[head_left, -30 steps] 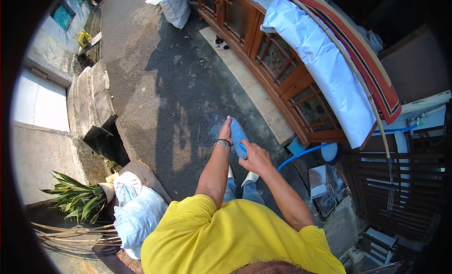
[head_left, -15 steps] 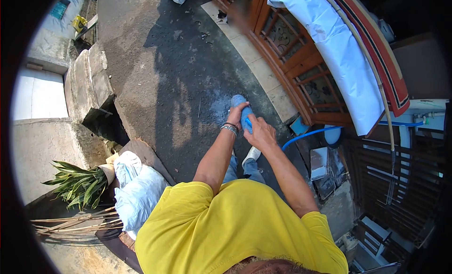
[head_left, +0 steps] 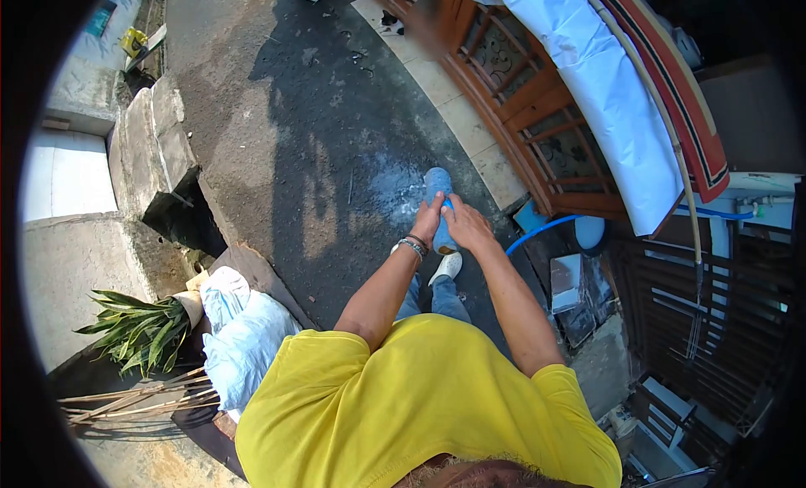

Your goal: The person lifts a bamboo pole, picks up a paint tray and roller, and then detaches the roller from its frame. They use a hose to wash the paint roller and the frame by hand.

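A long light-blue object point(head_left: 437, 182) with a rounded far end is held out over the dark ground, its near end brownish. My left hand point(head_left: 426, 221), with bracelets at the wrist, grips its left side. From the right, my right hand point(head_left: 468, 225) lies against the same object, fingers closed round a small bright-blue item point(head_left: 448, 203). What that item is, I cannot make out. Both hands nearly touch. Pale wet-looking marks point(head_left: 390, 190) spread on the ground left of the object.
My white shoe point(head_left: 446, 268) is below the hands. A blue hose point(head_left: 541, 233) curves at the right. Wooden doors point(head_left: 537, 110) and a white sheet point(head_left: 613, 93) stand at the upper right. White bags point(head_left: 248, 345) and a potted plant point(head_left: 138, 324) are at the left.
The long object has turned more upright and shifted slightly right with my hands. Its brownish near end now shows. The pale marks on the ground look larger.
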The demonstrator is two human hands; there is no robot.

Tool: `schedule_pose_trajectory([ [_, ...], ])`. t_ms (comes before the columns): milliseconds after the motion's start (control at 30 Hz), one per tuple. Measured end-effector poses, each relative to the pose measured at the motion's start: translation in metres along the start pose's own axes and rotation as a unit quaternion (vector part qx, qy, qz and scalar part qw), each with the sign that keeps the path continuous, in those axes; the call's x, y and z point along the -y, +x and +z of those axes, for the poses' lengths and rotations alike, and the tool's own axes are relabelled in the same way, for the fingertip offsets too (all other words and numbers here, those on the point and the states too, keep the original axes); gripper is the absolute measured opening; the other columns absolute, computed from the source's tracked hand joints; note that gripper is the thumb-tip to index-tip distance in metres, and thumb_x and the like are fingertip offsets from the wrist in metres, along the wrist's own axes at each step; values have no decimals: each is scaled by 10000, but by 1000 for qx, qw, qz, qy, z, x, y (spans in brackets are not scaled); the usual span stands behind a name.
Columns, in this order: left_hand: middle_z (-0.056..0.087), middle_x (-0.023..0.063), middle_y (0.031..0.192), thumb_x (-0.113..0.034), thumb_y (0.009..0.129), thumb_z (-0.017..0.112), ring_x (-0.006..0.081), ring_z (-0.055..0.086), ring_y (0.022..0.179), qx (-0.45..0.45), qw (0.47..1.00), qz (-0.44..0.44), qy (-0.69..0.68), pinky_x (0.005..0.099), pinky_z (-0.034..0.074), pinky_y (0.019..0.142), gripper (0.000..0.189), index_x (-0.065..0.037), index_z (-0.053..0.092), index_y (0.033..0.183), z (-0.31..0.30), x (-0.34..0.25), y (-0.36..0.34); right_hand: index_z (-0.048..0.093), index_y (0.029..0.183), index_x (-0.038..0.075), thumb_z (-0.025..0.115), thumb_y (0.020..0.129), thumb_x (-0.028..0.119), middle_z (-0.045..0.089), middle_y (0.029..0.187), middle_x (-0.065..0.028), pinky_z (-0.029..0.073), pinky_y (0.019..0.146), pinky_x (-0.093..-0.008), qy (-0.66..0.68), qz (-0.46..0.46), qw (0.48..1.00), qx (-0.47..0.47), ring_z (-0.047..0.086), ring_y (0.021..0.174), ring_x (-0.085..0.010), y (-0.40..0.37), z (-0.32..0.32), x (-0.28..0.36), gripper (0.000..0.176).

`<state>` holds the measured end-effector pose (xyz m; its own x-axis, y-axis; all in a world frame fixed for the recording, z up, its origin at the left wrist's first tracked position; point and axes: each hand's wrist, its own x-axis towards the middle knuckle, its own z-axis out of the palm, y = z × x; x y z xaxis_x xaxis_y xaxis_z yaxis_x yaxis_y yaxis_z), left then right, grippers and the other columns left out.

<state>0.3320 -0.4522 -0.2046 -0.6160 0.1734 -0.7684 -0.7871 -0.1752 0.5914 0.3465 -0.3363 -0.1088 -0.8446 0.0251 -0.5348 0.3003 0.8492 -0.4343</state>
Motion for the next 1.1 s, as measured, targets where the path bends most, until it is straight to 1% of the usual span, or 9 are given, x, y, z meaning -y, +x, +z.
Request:
schedule_pose_trajectory([
  [167,608,215,1263,-468,986,536,285,628,1102,40,984,129,115,407,503,921,660,35,425,1400,5,3,-44,493,1276,62,395,1018,395,656,1161,-287,457,961,-572,-26,62,998,18,612,1122,-467,27,-9,4,433],
  [200,620,242,1239,-470,953,560,319,643,1100,-22,966,155,207,410,491,941,720,36,388,1435,5,6,-51,493,1276,58,398,1018,397,656,1161,-287,458,961,-572,-33,68,997,20,612,1126,-466,37,-7,0,436],
  [300,645,272,1180,-518,894,597,390,654,1078,-43,916,172,361,440,495,932,855,32,319,1487,-9,8,-45,521,1264,40,418,1015,398,658,1163,-283,469,963,-563,-52,82,995,27,614,1134,-457,42,-4,4,448],
  [333,667,284,1121,-547,855,620,417,662,1048,-34,902,129,410,455,508,902,960,46,253,1515,-12,-3,-43,533,1256,40,421,1014,397,658,1164,-282,470,965,-562,-57,76,995,35,615,1136,-455,39,-1,7,446],
  [433,617,320,1242,-545,861,607,419,614,1171,-17,895,71,439,437,485,969,987,69,219,1529,-19,-23,-46,563,1228,40,428,1013,398,660,1169,-274,474,965,-557,-63,63,995,55,617,1137,-447,25,10,15,439],
  [467,664,291,1152,-494,839,647,416,655,1078,-34,879,96,467,464,511,885,965,57,242,1519,-22,-15,-42,573,1218,40,430,1012,399,661,1170,-271,475,964,-555,-64,59,994,62,618,1137,-445,24,13,16,438],
  [667,680,272,1093,-352,777,704,407,670,1013,-30,881,75,467,477,525,847,937,67,271,1495,-39,-19,-75,569,1256,41,436,1016,393,675,1170,-237,495,955,-519,-75,58,994,47,638,1123,-414,60,31,29,446],
  [867,638,261,1158,-311,780,717,411,666,1005,-90,809,127,566,493,538,846,915,21,264,1503,-62,-2,-80,599,1235,53,448,1007,399,691,1136,-224,501,945,-523,-114,12,991,71,647,1102,-405,70,57,49,441],
  [1100,627,243,1150,-294,784,723,401,668,978,-118,788,131,589,494,552,785,875,-15,300,1498,-84,2,-84,605,1246,61,447,1004,402,681,1166,-224,504,957,-507,-145,-14,983,116,647,1114,-393,57,75,67,446],
])
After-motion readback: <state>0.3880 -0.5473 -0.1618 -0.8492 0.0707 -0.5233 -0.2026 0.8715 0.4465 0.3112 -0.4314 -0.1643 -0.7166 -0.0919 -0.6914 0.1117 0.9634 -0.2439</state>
